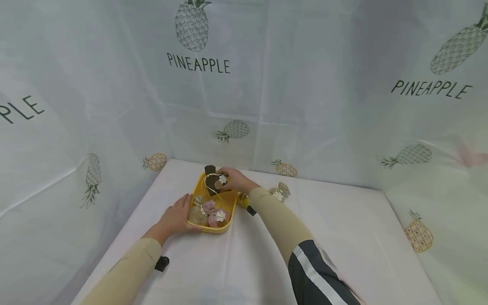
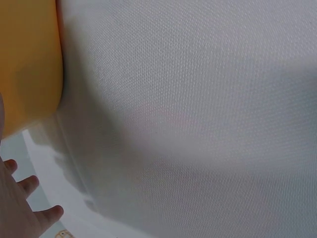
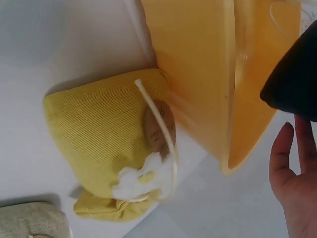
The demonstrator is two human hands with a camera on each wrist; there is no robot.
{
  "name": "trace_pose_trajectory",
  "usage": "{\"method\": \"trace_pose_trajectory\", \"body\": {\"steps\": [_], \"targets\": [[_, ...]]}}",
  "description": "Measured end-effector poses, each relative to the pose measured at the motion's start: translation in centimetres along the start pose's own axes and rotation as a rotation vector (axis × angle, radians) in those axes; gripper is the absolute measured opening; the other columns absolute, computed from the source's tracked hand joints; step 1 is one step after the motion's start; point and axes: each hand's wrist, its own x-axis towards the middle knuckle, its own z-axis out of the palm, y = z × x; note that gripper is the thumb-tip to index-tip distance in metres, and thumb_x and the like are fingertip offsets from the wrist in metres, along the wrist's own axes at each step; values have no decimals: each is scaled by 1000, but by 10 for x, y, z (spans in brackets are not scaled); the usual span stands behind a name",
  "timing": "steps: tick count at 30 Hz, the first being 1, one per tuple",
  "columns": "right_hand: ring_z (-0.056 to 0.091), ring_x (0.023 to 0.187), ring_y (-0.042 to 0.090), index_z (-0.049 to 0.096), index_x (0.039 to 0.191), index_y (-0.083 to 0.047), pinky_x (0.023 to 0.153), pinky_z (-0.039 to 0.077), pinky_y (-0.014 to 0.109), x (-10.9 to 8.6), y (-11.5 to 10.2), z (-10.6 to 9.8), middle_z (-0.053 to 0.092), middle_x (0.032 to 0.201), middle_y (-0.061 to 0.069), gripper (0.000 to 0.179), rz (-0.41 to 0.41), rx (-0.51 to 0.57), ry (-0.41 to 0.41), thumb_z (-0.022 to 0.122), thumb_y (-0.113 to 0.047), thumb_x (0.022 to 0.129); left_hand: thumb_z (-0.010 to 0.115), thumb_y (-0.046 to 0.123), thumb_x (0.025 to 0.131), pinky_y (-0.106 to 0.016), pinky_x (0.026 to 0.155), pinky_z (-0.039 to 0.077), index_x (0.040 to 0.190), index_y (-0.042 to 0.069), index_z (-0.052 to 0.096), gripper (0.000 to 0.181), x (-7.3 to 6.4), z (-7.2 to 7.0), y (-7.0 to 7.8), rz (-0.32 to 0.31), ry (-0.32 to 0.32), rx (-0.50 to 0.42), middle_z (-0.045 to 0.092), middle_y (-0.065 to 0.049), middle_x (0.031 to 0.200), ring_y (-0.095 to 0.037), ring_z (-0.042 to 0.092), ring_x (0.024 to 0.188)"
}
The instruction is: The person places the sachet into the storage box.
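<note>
My right hand (image 1: 237, 181) pinches a dark brown cloth drawstring pouch (image 1: 211, 183) with a white flower and a cord, at the far end of a yellow tray (image 1: 231, 212). In the right wrist view the fingers meet the lower edge of the dark pouch (image 3: 297, 79), above the tray's inside. Against the tray's left side rests my left hand (image 1: 176, 218), its fingers spread along the wall and the thumb at the near corner. Inside the tray's near half lie a beige pouch (image 1: 198, 217) and pink pouch fabric (image 1: 213, 218) with a white flower.
Right of the tray, partly behind the right forearm, a yellow pouch (image 3: 99, 129) lies on the white table (image 1: 305, 262). A beige pouch (image 1: 283, 189) lies farther right. A pineapple-printed curtain (image 1: 305, 84) hangs behind and beside the table.
</note>
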Motion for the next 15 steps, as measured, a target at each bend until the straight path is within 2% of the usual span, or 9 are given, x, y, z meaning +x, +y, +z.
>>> {"method": "trace_pose_trajectory", "body": {"steps": [6,11,13,15], "targets": [[51,119,19,56,135,-17,95,47,31,9,1,6,54,136,1,62,-7,-60,-49,83,-15,79,68,80,62,-70,98,34,149,-8,19,134,-2,1,1,15,25,14,24,-31,152,-48,27,137],[50,120,17,60,131,-17,101,43,32,13,0,10,56,133,1,57,27,-67,-77,82,-12,79,66,83,61,-69,100,32,150,-7,17,135,-2,3,0,-6,4,3,21,-30,154,-47,25,138],[51,118,15,61,129,-18,100,43,31,15,-1,13,57,131,0,54,31,-86,-82,82,-12,80,65,84,61,-69,101,31,151,-7,16,136,-1,4,-1,-11,-3,3,20,-30,154,-47,24,139],[53,113,14,61,128,-18,93,47,29,16,-2,16,59,129,-2,52,33,-100,-83,82,-13,81,65,84,61,-69,101,31,151,-7,16,136,-1,4,-1,-12,-3,2,20,-30,154,-47,24,139]]}}
